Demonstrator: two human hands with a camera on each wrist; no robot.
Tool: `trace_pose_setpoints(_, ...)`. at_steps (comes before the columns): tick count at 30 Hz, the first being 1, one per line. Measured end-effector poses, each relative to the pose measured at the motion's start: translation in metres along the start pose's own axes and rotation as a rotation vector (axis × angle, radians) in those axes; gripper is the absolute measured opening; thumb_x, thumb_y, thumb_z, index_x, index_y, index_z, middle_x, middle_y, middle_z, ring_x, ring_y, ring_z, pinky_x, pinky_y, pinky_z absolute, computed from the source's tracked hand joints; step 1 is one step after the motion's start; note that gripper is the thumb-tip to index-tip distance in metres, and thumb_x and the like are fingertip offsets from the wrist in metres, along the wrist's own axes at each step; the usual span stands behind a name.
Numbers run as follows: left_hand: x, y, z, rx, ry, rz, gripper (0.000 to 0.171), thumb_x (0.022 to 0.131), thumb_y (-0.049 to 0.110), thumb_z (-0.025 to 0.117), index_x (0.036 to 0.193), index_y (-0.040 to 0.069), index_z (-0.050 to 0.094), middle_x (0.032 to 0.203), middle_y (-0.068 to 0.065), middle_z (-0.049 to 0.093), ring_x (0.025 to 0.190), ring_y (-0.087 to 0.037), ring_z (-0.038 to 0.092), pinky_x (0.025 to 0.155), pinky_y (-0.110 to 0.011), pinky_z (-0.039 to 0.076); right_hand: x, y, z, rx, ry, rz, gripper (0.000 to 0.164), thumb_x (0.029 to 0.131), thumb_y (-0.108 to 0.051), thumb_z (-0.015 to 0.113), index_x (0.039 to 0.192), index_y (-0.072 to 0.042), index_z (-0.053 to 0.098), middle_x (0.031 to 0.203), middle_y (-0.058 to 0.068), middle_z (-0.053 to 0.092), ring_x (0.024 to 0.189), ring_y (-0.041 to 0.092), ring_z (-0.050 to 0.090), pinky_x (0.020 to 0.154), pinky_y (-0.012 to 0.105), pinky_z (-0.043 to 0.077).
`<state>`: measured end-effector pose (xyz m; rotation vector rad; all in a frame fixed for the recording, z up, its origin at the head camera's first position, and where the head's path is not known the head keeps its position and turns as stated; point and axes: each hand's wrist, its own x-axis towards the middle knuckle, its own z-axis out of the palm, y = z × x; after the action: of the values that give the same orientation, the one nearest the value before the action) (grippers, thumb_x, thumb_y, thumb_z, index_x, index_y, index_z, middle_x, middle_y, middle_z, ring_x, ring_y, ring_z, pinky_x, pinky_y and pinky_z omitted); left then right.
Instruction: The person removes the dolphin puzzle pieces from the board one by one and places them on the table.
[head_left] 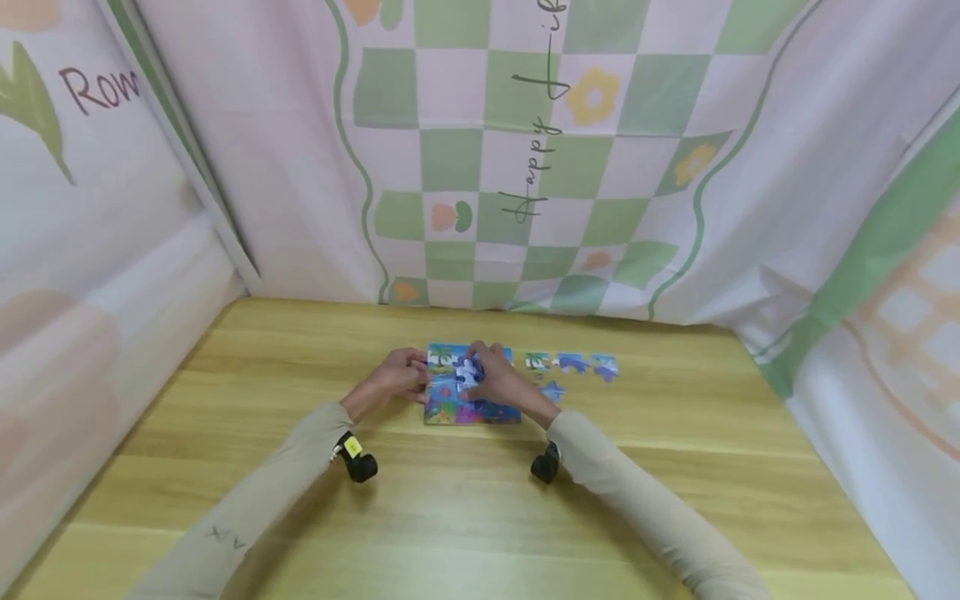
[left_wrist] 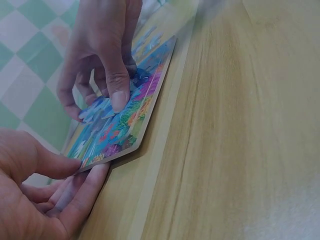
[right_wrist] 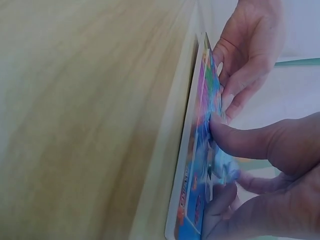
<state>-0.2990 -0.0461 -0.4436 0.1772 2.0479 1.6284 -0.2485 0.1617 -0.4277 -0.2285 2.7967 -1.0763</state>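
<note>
1. Left hand (head_left: 393,377): at its right, the puzzle board (head_left: 441,412) is gripped by the edge, probably for steadiness.
2. Right hand (head_left: 498,379): over this board, a puzzle piece (head_left: 467,377) is pinched, perhaps for finer control.

The puzzle board (head_left: 441,398) lies on the table (head_left: 450,517); left hand (head_left: 395,377) at its left edge; right hand (head_left: 501,379) over it; loose pieces (head_left: 572,362) to its right; curtain (head_left: 517,158) behind.
</note>
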Motion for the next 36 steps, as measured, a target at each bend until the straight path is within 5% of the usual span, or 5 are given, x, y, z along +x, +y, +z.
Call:
trace_pose_setpoints(5, 0.0, 0.0, -0.002, 0.009, 0.023, -0.009, 0.052, 0.097, -0.009, 0.059, 0.146, -0.012, 0.045, 0.122, -0.022, 0.06, 0.099, -0.026, 0.064, 0.077, -0.028, 0.069, 0.0, 0.001, 0.001, 0.022, 0.015, -0.066, 0.05, 0.091, -0.008, 0.082, 0.129, -0.002, 0.05, 0.115, 0.022, 0.046, 0.099, 0.03, 0.051, 0.084, 0.046, 0.057)
trace_pose_setpoints(12, 0.0, -0.002, 0.0, 0.021, 0.012, 0.003, 0.051, 0.097, -0.009, 0.059, 0.146, -0.012, 0.045, 0.12, -0.02, 0.061, 0.096, -0.023, 0.065, 0.08, -0.03, 0.069, -0.003, 0.011, 0.0, 0.102, 0.039, -0.138, 0.037, 0.1, -0.001, 0.067, 0.133, 0.002, 0.051, 0.066, 0.0, 0.036, 0.058, 0.014, 0.033, 0.053, 0.023, 0.029)
trace_pose_setpoints(27, -0.001, 0.002, 0.001, 0.0, 0.001, -0.007, 0.052, 0.096, -0.011, 0.057, 0.146, -0.013, 0.044, 0.119, -0.02, 0.059, 0.102, -0.028, 0.064, 0.079, -0.03, 0.069, -0.015, 0.008, -0.002, 0.258, 0.134, -0.006, 0.031, 0.101, 0.001, 0.064, 0.131, -0.002, 0.058, 0.101, 0.018, 0.061, 0.081, 0.024, 0.061, 0.06, 0.027, 0.053)
trace_pose_setpoints(31, -0.002, 0.004, 0.0, -0.018, 0.009, -0.007, 0.05, 0.097, -0.012, 0.056, 0.146, -0.014, 0.044, 0.128, -0.027, 0.059, 0.105, -0.032, 0.065, 0.078, -0.03, 0.069, -0.015, 0.009, -0.007, 0.32, 0.142, -0.03, 0.03, 0.101, 0.002, 0.064, 0.131, 0.0, 0.06, 0.101, 0.021, 0.063, 0.078, 0.029, 0.068, 0.06, 0.033, 0.063)
trace_pose_setpoints(36, -0.001, 0.006, -0.001, -0.033, 0.005, -0.011, 0.051, 0.097, -0.011, 0.057, 0.147, -0.014, 0.045, 0.132, -0.03, 0.059, 0.102, -0.029, 0.067, 0.077, -0.029, 0.069, -0.02, 0.015, -0.025, 0.44, 0.092, -0.026, 0.033, 0.102, 0.001, 0.062, 0.135, 0.005, 0.058, 0.102, 0.023, 0.066, 0.083, 0.029, 0.069, 0.077, 0.047, 0.07)
